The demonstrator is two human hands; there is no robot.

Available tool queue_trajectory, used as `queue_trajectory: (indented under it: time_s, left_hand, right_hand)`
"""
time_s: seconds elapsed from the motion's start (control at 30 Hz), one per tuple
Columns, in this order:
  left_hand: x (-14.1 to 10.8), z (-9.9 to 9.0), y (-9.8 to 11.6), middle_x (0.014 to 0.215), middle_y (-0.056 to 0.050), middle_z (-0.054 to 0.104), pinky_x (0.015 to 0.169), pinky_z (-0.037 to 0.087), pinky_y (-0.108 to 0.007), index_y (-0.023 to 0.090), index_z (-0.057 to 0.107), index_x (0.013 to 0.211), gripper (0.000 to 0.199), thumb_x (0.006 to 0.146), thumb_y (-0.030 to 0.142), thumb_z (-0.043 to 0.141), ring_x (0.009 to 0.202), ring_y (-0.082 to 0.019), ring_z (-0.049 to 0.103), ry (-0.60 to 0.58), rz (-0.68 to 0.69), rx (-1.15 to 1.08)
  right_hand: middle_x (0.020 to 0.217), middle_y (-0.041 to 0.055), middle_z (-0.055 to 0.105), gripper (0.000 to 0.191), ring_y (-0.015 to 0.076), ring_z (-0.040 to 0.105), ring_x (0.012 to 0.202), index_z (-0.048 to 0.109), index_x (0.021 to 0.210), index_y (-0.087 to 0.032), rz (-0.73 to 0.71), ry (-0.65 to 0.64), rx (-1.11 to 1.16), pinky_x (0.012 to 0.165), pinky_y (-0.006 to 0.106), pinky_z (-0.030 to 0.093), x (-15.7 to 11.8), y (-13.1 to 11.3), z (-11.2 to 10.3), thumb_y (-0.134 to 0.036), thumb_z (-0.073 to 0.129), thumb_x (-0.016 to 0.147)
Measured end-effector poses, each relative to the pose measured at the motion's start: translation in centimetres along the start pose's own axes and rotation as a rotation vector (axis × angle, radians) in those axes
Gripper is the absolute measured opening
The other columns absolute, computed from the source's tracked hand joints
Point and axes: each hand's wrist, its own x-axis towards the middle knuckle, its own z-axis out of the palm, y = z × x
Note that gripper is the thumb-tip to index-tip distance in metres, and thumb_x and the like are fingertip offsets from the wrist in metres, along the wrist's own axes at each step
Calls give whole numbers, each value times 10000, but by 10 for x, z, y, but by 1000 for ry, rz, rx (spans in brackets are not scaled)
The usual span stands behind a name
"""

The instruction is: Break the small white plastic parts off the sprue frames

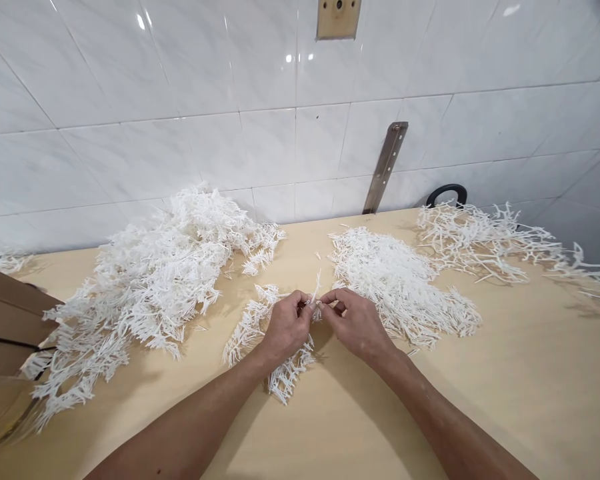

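My left hand [289, 323] pinches a thin white branching piece [317, 285], whose tip sticks up past the fingertips. Close beside it, my right hand [357, 323] is closed, thumb and forefinger pressed together at the same piece. A small cluster of white branching pieces [247, 330] lies under and around my left hand. To the right of my right hand spreads a flat pile of short white sticks [390, 280]. A large tangled heap of white branching pieces [165, 267] rises at the left.
Bare white branches [480, 240] lie at the back right, by a black handle [447, 193]. A perforated metal strip [386, 167] leans on the tiled wall [270, 147]. A brown box [10, 313] stands at the left edge of the pale wooden table [530, 373].
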Motion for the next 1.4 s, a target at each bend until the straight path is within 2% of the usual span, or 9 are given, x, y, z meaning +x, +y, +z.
queue_trajectory:
  time_s: [0.1, 0.2, 0.33, 0.57, 0.73, 0.9, 1.17, 1.27, 1.4]
  left_hand:
    - [-1, 1, -2, 638, 31, 530, 579, 351, -234, 183, 586, 766, 159, 859, 299, 530, 601, -118, 457, 28, 26, 53]
    - [0, 1, -4, 664, 22, 567, 589, 365, -235, 177, 613, 814, 159, 871, 298, 526, 613, -120, 483, 23, 47, 42]
    - [0, -1, -3, 718, -1, 632, 611, 386, -239, 168, 678, 897, 194, 877, 285, 525, 644, -128, 522, -16, 70, 13]
    - [-1, -2, -1, 635, 9, 573, 597, 358, -248, 176, 608, 720, 176, 862, 240, 526, 594, -123, 480, 43, 120, 188]
    - [-1, 0, -3, 660, 0, 551, 594, 334, -266, 198, 511, 697, 154, 851, 205, 497, 610, -140, 474, 35, 170, 349]
    - [-2, -1, -1, 638, 3, 516, 565, 282, -285, 219, 449, 695, 193, 887, 229, 456, 575, -151, 440, -47, 167, 455]
    - [0, -3, -2, 610, 5, 465, 550, 238, -303, 228, 402, 670, 194, 849, 172, 452, 549, -160, 394, -142, 200, 583]
    - [2, -3, -2, 586, 13, 427, 544, 230, -299, 227, 368, 642, 221, 836, 158, 449, 539, -153, 363, -124, 189, 544]
    - [5, -4, -5, 565, 25, 424, 534, 236, -285, 220, 408, 631, 229, 854, 195, 451, 532, -143, 361, -94, 169, 462]
  right_hand:
    - [843, 38, 703, 123, 151, 616, 643, 666, 835, -207, -122, 47, -59, 660, 279, 478, -1, 2, 3, -257, 554, 840]
    - [824, 36, 699, 129, 149, 610, 632, 668, 836, -207, -132, 56, -64, 655, 276, 474, -1, 1, 3, -258, 550, 845]
    - [722, 21, 696, 179, 163, 623, 595, 695, 833, -215, 10, -15, 2, 610, 277, 480, -1, -4, -2, -324, 554, 854]
    - [666, 7, 700, 220, 145, 597, 452, 720, 853, -212, 164, -102, 91, 515, 271, 484, -1, -5, -3, -365, 563, 835]
    - [711, 24, 725, 220, 174, 641, 542, 722, 834, -219, 106, -110, 50, 518, 271, 488, -1, -3, -2, -336, 536, 837]
    - [679, 18, 710, 236, 189, 652, 585, 725, 821, -227, 113, -108, -2, 557, 285, 479, -1, -3, 0, -326, 513, 849]
    - [721, 34, 710, 171, 188, 650, 656, 650, 716, -210, -37, -34, -230, 639, 288, 454, -1, 1, 12, -240, 525, 830]
    - [655, 23, 696, 146, 179, 652, 582, 613, 684, -207, 111, -68, -167, 596, 279, 463, 2, -4, 11, -232, 541, 809]
    - [535, -28, 647, 101, 152, 624, 429, 637, 752, -204, 351, -186, 103, 486, 246, 464, 3, -7, 6, -244, 556, 797]
